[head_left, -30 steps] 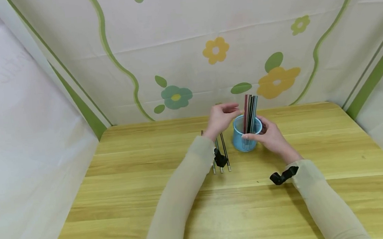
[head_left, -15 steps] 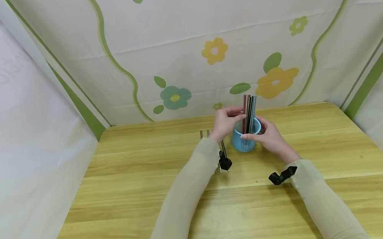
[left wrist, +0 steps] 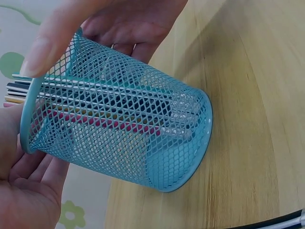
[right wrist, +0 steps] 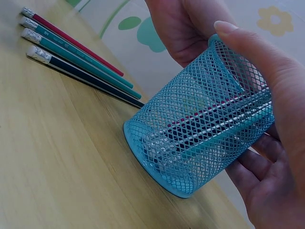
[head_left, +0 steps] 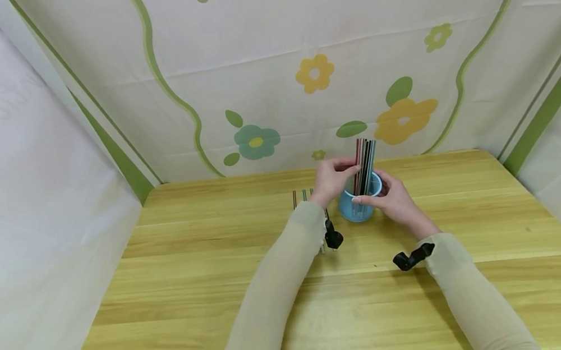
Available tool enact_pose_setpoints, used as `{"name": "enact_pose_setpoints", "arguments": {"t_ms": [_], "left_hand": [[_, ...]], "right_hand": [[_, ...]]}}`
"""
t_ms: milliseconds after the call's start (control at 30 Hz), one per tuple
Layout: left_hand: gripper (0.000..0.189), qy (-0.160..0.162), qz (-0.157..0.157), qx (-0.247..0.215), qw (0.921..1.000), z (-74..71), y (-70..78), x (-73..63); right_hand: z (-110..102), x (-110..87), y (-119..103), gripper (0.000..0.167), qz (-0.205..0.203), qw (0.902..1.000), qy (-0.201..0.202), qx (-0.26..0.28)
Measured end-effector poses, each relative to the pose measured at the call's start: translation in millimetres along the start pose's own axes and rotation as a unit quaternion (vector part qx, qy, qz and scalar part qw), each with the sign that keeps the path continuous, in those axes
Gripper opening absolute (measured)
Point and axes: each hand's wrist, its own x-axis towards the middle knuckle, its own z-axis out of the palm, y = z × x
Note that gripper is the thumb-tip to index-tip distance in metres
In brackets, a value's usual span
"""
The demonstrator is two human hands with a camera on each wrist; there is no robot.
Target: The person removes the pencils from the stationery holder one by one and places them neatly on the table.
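Note:
A light-blue mesh pencil cup [head_left: 352, 212] stands upright on the table, holding a bunch of pencils [head_left: 367, 158] in red, black and blue-green tones. My right hand [head_left: 395, 197] grips the cup from its right side, thumb across the near rim and fingers behind. At the left of the rim, my left hand [head_left: 332, 180] pinches the upper part of the pencils, thumb in front. Through the mesh, the pencils' eraser ends [right wrist: 159, 148] show near the cup's bottom. Exactly how many pencils the left fingers hold cannot be told.
Several loose pencils, one dark [right wrist: 71, 67] and one red [right wrist: 76, 42] among them, lie side by side left of the cup, partly under the left forearm. A white cloth backdrop [head_left: 252, 87] with printed flowers rises behind the wooden table [head_left: 180, 297].
My left hand has moved slightly right and down from beside the rim, and its fingers have closed on the pencils. My right hand keeps its grip on the cup.

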Motion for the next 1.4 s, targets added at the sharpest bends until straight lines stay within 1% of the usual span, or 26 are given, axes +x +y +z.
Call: {"name": "enact_pose_setpoints", "arguments": {"t_ms": [100, 200, 300, 533, 733, 833, 1000, 1200, 1400], "left_hand": [[0.019, 0.004, 0.000, -0.004, 1.0000, 0.2, -1.4, -0.8], [0.019, 0.008, 0.007, -0.006, 0.9999, 0.3, -1.5, -1.7], [0.019, 0.010, 0.017, -0.006, 0.9998, 0.2, -1.4, -3.0], [0.019, 0.013, 0.039, -0.024, 0.9989, -1.1, -4.3, -3.7], [0.019, 0.018, 0.038, -0.040, 0.9983, -2.4, -2.5, -3.0], [0.019, 0.024, 0.035, -0.042, 0.9982, -3.4, 0.0, -3.3], [0.019, 0.037, 0.043, -0.045, 0.9974, -4.1, 5.4, -3.6], [0.018, 0.054, 0.075, -0.076, 0.9928, -7.6, 16.4, -4.7], [0.019, 0.066, 0.109, -0.089, 0.9878, -14.7, 28.9, -6.4]], "right_hand": [[0.5, 0.3, 0.5, 0.081, -0.001, 1.0000, -0.001, 0.001], [0.4, -0.2, 0.0, 0.081, -0.005, 1.0000, -0.002, 0.004], [0.1, -0.5, -0.6, 0.082, -0.007, 0.9999, -0.004, 0.007], [0.1, -0.5, -1.1, 0.082, -0.004, 0.9999, -0.007, 0.007], [0.1, -0.2, -0.8, 0.081, -0.005, 1.0000, -0.003, 0.004], [0.1, 0.4, -0.2, 0.080, -0.007, 1.0000, -0.001, 0.006], [0.1, 0.8, 0.2, 0.080, -0.006, 1.0000, 0.000, 0.000], [-1.0, -0.1, -1.2, 0.082, 0.004, 1.0000, -0.003, -0.007], [-0.6, 0.5, 0.9, 0.081, -0.003, 1.0000, 0.003, -0.007]]}}
